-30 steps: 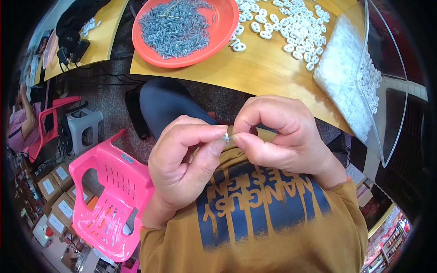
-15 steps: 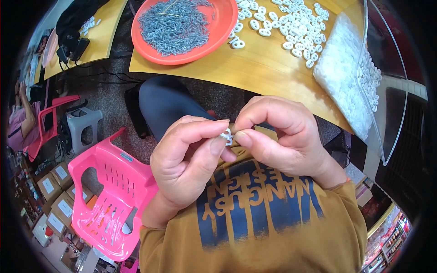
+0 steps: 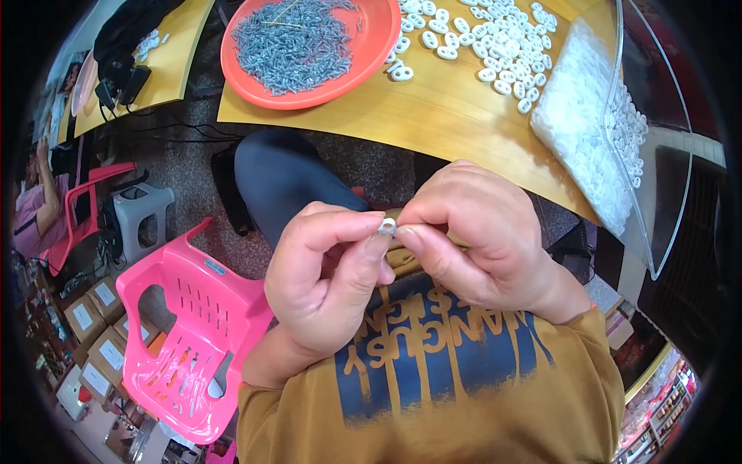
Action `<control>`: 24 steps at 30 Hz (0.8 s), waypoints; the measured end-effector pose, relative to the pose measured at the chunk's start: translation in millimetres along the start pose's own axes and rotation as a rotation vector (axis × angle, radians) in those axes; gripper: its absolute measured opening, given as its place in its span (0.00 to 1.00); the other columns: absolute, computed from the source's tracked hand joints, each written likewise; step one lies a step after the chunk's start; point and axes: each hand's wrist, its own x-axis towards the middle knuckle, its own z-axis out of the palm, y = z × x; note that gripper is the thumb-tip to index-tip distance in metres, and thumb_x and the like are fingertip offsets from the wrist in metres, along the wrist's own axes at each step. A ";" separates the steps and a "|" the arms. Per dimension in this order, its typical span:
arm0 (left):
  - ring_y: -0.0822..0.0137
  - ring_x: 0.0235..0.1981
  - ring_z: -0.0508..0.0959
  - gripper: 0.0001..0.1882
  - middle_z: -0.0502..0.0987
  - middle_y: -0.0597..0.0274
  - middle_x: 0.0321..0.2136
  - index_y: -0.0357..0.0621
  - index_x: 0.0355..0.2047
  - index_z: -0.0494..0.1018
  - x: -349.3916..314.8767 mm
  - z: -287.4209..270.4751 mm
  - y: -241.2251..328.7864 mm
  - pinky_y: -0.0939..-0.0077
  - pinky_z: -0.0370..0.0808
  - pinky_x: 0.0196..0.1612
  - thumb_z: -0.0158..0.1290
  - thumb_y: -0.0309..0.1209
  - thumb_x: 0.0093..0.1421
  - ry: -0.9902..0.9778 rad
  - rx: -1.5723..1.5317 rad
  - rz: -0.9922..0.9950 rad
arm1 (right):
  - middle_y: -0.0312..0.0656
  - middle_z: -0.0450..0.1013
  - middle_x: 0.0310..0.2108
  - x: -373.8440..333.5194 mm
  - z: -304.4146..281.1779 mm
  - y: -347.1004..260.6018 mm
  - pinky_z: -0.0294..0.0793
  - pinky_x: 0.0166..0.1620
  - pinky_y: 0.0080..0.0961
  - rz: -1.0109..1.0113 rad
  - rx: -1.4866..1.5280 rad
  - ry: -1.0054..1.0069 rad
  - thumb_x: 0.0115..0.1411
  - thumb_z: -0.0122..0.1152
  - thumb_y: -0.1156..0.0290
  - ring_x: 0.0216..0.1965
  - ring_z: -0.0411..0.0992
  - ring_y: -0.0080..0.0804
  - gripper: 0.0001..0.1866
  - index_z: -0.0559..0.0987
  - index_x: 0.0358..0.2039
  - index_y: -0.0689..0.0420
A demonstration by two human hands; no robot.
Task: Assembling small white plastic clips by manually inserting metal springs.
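Observation:
Between the thumb and index finger of my left hand (image 3: pixel 318 282) is a small white oval plastic piece with a hole (image 3: pixel 387 226), mostly covered by the fingertips. The thumb and forefinger of my right hand (image 3: pixel 481 241) pinch together against the piece's right side; whatever they hold there is hidden. Both hands are raised over my lap, in front of the table's near edge. Beyond them, a round red tray (image 3: pixel 379 48) holds a heap of small greyish see-through pins (image 3: pixel 290 58). Many similar white oval pieces (image 3: pixel 506 48) lie loose on the table.
At the table's right stands a clear-walled container (image 3: pixel 671 100) beside a bulky translucent bag (image 3: pixel 578 127) and more white pieces. A pink plastic chair (image 3: pixel 202 298) is at my left, with a grey stool (image 3: pixel 144 209) behind it. Another person (image 3: pixel 42 205) sits far left.
My left hand has shifted slightly right, and the white piece has turned in its fingers. My right fingers have curled in more, still pinching at the piece.

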 end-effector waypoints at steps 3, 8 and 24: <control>0.76 0.18 0.72 0.09 0.71 0.57 0.24 0.35 0.36 0.67 -0.3 1.5 -6.2 0.88 0.68 0.21 0.51 0.18 0.54 -0.003 0.296 0.173 | 0.39 0.67 0.18 -2.0 0.4 4.4 0.64 0.25 0.26 0.070 0.033 -0.034 0.50 0.57 0.75 0.20 0.67 0.35 0.03 0.72 0.23 0.58; 0.78 0.18 0.71 0.07 0.70 0.59 0.26 0.34 0.36 0.67 1.6 0.5 -5.1 0.90 0.67 0.21 0.49 0.18 0.55 0.000 0.079 0.009 | 0.39 0.67 0.18 -3.9 0.9 5.7 0.64 0.24 0.26 0.158 0.186 -0.030 0.51 0.56 0.75 0.20 0.66 0.34 0.03 0.72 0.25 0.59; 0.79 0.20 0.70 0.07 0.69 0.61 0.28 0.35 0.37 0.65 7.3 2.4 -10.6 0.90 0.68 0.23 0.47 0.19 0.57 0.047 -0.191 -0.147 | 0.41 0.71 0.27 -5.8 -6.1 6.9 0.67 0.32 0.19 0.296 0.319 -0.080 0.52 0.57 0.78 0.28 0.69 0.26 0.05 0.73 0.30 0.63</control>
